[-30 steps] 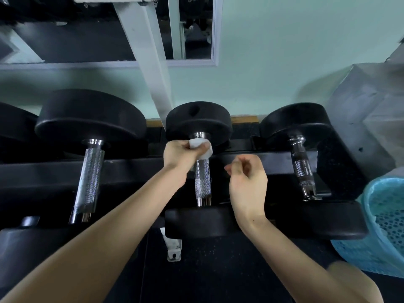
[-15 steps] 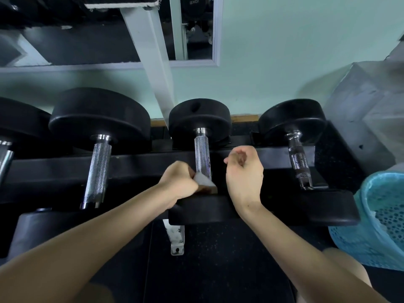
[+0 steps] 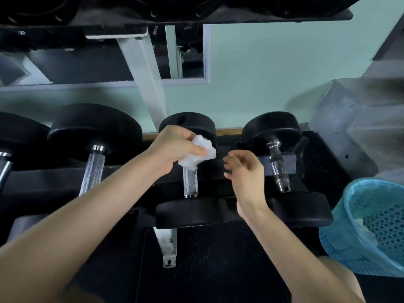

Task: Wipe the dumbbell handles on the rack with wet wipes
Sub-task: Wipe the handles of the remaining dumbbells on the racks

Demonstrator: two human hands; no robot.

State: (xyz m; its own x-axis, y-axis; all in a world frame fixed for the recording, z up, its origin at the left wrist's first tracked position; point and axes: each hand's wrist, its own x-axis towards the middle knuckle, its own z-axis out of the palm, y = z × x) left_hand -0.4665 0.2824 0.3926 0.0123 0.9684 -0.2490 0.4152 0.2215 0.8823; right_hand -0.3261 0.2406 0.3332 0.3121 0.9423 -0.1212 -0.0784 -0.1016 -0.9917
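1. The middle dumbbell handle (image 3: 190, 182) sat just below the centre of the frame, lying on the black rack (image 3: 43, 178) between its two round black heads.
2. My left hand (image 3: 175, 147) was clenched around a crumpled white wet wipe (image 3: 197, 155), pressed onto the upper end of that handle; the knurled lower part showed bare beneath it.
3. My right hand (image 3: 244, 173) hung just right of the handle, fingers loosely curled, grasping nothing and touching nothing.
4. Another dumbbell (image 3: 277, 169) lay to the right, a larger one (image 3: 94, 169) to the left.
5. A blue perforated basket (image 3: 371, 226) stood at the lower right edge.
6. A white rack post (image 3: 146, 84) slanted up behind, against the pale green wall (image 3: 273, 73).
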